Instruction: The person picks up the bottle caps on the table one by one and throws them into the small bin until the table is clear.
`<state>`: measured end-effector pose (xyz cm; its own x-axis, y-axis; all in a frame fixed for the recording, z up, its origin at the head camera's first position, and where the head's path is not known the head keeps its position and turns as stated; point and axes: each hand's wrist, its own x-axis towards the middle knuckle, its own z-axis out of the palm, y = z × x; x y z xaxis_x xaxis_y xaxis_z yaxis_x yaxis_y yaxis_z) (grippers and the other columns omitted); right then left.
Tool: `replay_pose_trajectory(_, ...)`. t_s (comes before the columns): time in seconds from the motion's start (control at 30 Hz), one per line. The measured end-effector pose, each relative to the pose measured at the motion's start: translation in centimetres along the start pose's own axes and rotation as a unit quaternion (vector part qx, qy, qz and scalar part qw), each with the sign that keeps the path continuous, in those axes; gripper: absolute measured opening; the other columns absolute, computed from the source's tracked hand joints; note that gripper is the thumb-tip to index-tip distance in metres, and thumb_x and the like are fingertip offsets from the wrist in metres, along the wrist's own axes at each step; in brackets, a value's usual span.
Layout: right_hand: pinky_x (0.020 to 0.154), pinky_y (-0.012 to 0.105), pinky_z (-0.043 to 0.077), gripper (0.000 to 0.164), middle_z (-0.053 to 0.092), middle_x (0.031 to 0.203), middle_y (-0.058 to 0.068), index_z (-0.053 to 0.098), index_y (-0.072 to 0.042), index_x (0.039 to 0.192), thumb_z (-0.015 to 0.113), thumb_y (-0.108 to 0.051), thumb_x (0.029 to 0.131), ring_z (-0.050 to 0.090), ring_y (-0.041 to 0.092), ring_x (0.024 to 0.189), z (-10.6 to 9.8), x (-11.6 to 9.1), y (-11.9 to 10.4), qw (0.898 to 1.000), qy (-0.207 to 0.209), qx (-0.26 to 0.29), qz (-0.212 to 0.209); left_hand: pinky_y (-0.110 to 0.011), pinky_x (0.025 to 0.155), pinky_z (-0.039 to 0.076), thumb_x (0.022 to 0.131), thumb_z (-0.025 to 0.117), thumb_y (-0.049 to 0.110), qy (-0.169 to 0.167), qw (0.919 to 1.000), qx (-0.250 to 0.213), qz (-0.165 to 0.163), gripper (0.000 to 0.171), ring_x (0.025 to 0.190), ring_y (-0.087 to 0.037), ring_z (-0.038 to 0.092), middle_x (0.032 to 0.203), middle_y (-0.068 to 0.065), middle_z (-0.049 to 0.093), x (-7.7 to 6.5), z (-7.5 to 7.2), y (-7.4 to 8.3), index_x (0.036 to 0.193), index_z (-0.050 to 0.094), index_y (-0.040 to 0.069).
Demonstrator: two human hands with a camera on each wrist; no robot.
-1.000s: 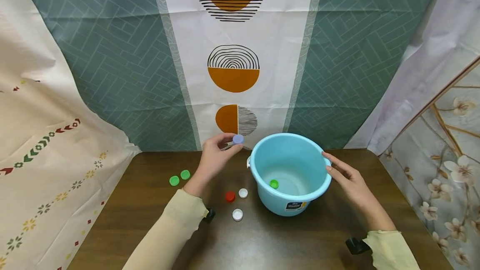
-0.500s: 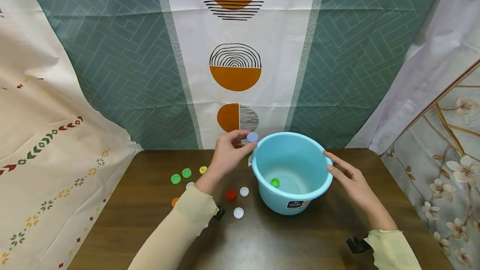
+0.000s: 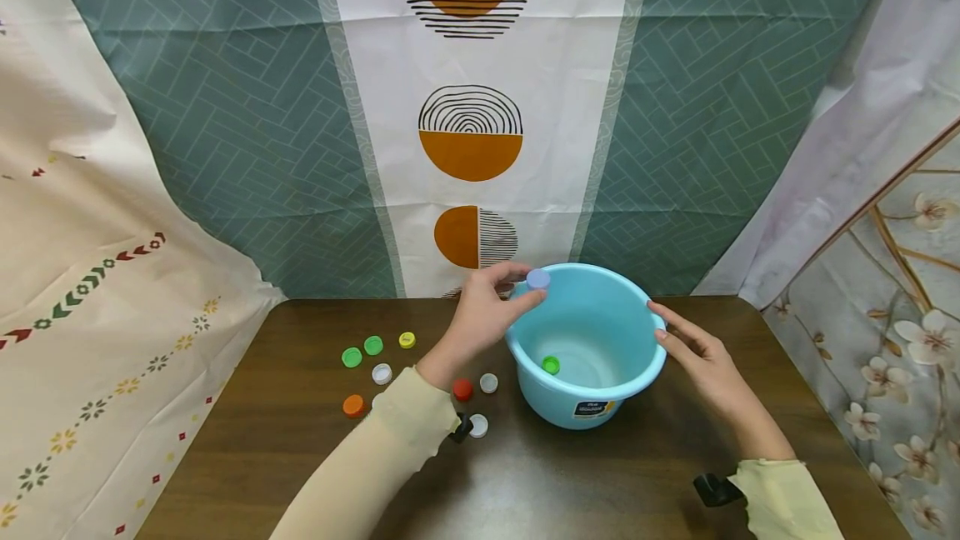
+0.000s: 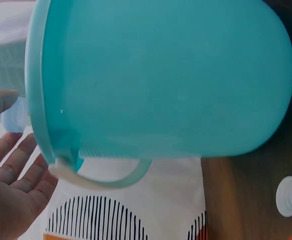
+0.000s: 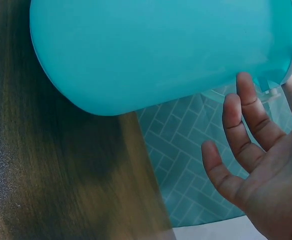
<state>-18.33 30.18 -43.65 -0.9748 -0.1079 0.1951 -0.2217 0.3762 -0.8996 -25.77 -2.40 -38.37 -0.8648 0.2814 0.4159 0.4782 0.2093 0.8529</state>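
Note:
My left hand (image 3: 483, 315) pinches a pale lilac bottle cap (image 3: 537, 279) between thumb and fingertips. It is over the left rim of the light blue bucket (image 3: 577, 411); in the left wrist view the cap (image 4: 14, 116) shows just beyond that rim. A green bottle cap (image 3: 551, 365) lies inside on the bottom. My right hand (image 3: 697, 365) holds the bucket's right rim by thumb and index finger. Its other fingers (image 5: 231, 110) extend along the outside wall in the right wrist view.
Left of the bucket on the brown table (image 3: 255, 440) lie a red cap (image 3: 462, 390), a white cap (image 3: 488, 383), an orange cap (image 3: 353, 406), a yellow cap (image 3: 407, 340), two green caps (image 3: 352, 357) and more white ones. A patterned cloth (image 3: 337, 107) hangs behind.
My left hand has carried the lilac cap rightward, from left of the bucket to over its rim. Caps that my left arm covered now show. My right hand stays at the rim.

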Motion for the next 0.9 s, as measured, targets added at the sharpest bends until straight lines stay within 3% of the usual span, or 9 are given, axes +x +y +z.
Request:
replay_pose_trajectory(0.23,0.085,0.020,0.049,0.047,0.055,0.134,0.016,0.043,-0.019,0.150,0.050,-0.024,0.104,0.060,0.014,0.107,0.0,0.1,0.1,1.000,-0.001,0.006,-0.006,-0.034,0.087,0.052,0.083,0.079,0.032,-0.009,0.9999,0.006,-0.002,0.033,0.097,-0.011,0.064,0.103,0.011,0.068,0.2,1.2,0.4,0.111,0.072,0.016)
replay_pose_trajectory(0.63,0.086,0.023,0.050,0.046,0.054,0.137,0.013,0.044,-0.021,0.149,0.051,-0.025,0.104,0.059,0.012,0.108,0.0,-0.1,0.6,1.000,0.001,-0.005,-0.004,-0.034,0.091,0.051,0.083,0.079,0.030,-0.036,0.9993,0.013,-0.006,0.030,0.097,-0.007,0.062,0.100,0.014,0.068,0.3,3.1,1.2,0.108,0.072,0.016)
replay_pose_trajectory(0.9,0.086,0.021,0.049,0.046,0.052,0.140,0.012,0.044,-0.023,0.149,0.050,-0.027,0.104,0.059,0.011,0.110,0.0,0.1,0.6,1.000,0.003,-0.007,0.001,-0.026,0.089,0.050,0.084,0.079,0.032,-0.047,0.9987,0.019,0.000,0.031,0.097,-0.006,0.062,0.100,0.015,0.068,0.3,3.7,1.4,0.110,0.072,0.018)
